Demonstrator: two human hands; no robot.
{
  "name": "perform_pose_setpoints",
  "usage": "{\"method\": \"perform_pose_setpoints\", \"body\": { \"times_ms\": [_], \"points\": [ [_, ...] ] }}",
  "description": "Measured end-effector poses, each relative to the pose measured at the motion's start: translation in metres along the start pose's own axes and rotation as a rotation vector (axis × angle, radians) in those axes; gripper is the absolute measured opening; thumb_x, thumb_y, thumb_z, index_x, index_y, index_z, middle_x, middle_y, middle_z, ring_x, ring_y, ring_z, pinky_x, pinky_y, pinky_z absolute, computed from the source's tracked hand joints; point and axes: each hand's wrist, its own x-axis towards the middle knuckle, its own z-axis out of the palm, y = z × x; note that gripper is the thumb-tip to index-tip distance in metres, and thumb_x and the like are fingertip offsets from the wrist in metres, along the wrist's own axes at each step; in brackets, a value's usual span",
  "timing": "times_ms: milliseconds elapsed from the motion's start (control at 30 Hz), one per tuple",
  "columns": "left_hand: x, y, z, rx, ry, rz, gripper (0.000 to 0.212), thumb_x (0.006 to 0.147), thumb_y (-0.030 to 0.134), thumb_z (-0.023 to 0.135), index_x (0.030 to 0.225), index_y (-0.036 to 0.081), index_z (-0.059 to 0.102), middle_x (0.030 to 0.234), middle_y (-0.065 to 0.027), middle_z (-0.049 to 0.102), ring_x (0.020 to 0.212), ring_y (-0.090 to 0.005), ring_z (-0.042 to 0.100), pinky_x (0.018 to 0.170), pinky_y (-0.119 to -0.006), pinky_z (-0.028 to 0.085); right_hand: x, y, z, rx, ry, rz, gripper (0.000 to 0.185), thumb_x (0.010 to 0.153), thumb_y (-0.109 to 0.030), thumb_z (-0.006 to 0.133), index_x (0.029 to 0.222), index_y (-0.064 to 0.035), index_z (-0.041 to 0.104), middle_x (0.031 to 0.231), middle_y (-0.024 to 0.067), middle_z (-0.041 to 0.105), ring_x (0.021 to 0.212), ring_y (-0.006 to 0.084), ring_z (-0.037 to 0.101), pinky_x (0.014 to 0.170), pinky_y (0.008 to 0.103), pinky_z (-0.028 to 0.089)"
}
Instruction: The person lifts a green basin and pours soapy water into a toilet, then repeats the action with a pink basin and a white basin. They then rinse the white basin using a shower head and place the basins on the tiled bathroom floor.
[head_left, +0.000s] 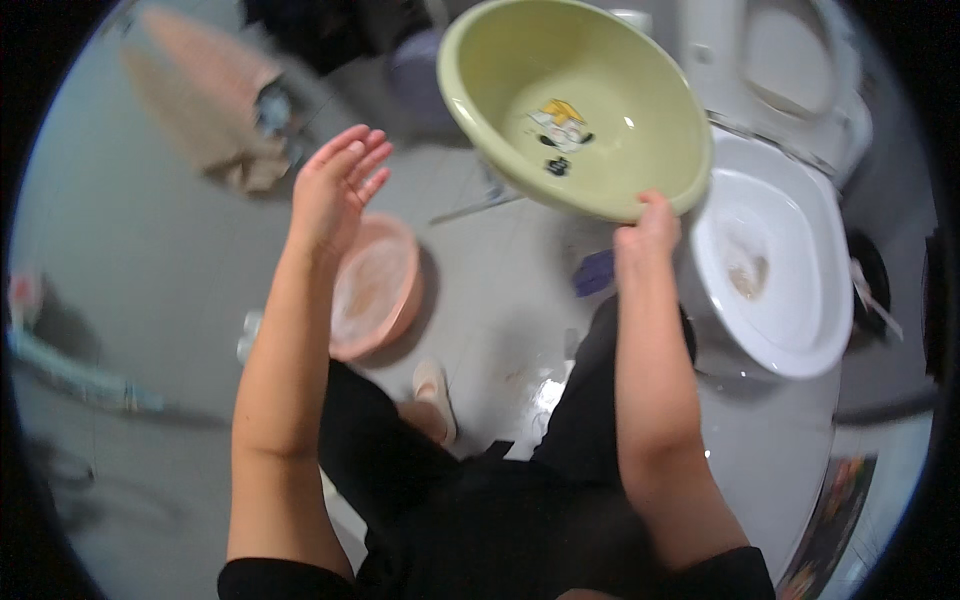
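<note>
My right hand (649, 229) grips the rim of a pale green plastic basin (615, 161), which is tilted, its inside facing me and a cartoon dog printed on its bottom. The basin hangs over the floor, its right edge beside the bowl of a white toilet (784, 330). Cloudy, foamy water lies in the toilet bowl, and its lid is up. My left hand (341, 184) is raised with its fingers apart, holding nothing. Below it a pink basin (411, 300) stands on the floor with foamy water in it, partly hidden by my left wrist and forearm.
A purple object (595, 273) lies on the grey floor near my right forearm. Farther off at the upper left stand paper or cloth bags (217, 112). Behind the toilet's right side is a black bin (870, 274). The floor tiles (525, 382) look wet between my legs.
</note>
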Motion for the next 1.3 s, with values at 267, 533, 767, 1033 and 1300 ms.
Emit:
{"method": "perform_pose_setpoints", "body": {
  "times_ms": [267,533,767,1033,1300],
  "points": [
    [-0.135,0.024,-0.225,0.010,0.803,0.031,0.035,0.079,0.013,0.052,0.111,0.001,0.044,0.106,-0.0109,0.053,0.093,-0.0192,0.053,0.076,-0.031,0.044,-0.029,0.102,0.016,-0.577,-0.204,-0.096,0.036,0.062,0.009,0.046,0.097,0.0064,0.050,0.095,0.0146,0.056,0.083,0.0232,0.057,0.072,0.0314,0.046],
    [-0.230,-0.123,-0.333,-0.223,0.995,-0.292,0.018,0.078,0.015,0.051,0.095,0.008,0.052,0.084,-0.0027,0.058,0.072,-0.0132,0.055,0.061,-0.025,0.044,-0.024,0.184,-0.031,-0.722,-0.085,-0.037,0.037,0.063,0.010,0.043,0.100,0.0065,0.049,0.097,0.0153,0.055,0.082,0.0245,0.058,0.070,0.0337,0.047],
    [-0.207,-0.181,-0.349,-0.203,0.984,-0.456,0.014,0.081,0.012,0.047,0.094,0.008,0.052,0.081,-0.0021,0.056,0.070,-0.0113,0.054,0.059,-0.024,0.044,0.053,0.208,-0.143,-0.637,0.147,0.217,0.038,0.054,0.008,0.042,0.092,0.0054,0.045,0.094,0.0147,0.049,0.080,0.0313,0.053,0.072,0.0499,0.047],
    [-0.127,-0.254,-0.348,-0.298,0.949,-0.518,0.013,0.082,0.009,0.043,0.094,0.005,0.047,0.080,-0.0047,0.056,0.067,-0.0124,0.055,0.054,-0.024,0.045,0.108,0.237,-0.176,-0.655,0.182,0.180,0.041,0.065,0.004,0.049,0.104,0.0017,0.040,0.101,0.0148,0.048,0.087,0.0336,0.051,0.078,0.0525,0.043],
    [-0.077,-0.311,-0.419,-0.113,0.857,-0.407,0.007,0.081,0.006,0.042,0.081,0.001,0.048,0.072,-0.0062,0.054,0.062,-0.0144,0.052,0.058,-0.027,0.043,0.118,0.218,-0.120,-1.855,0.288,-0.785,0.044,0.069,-0.007,0.059,0.109,0.0043,0.043,0.106,0.0185,0.047,0.092,0.0333,0.049,0.078,0.0373,0.042]
  ]
}}
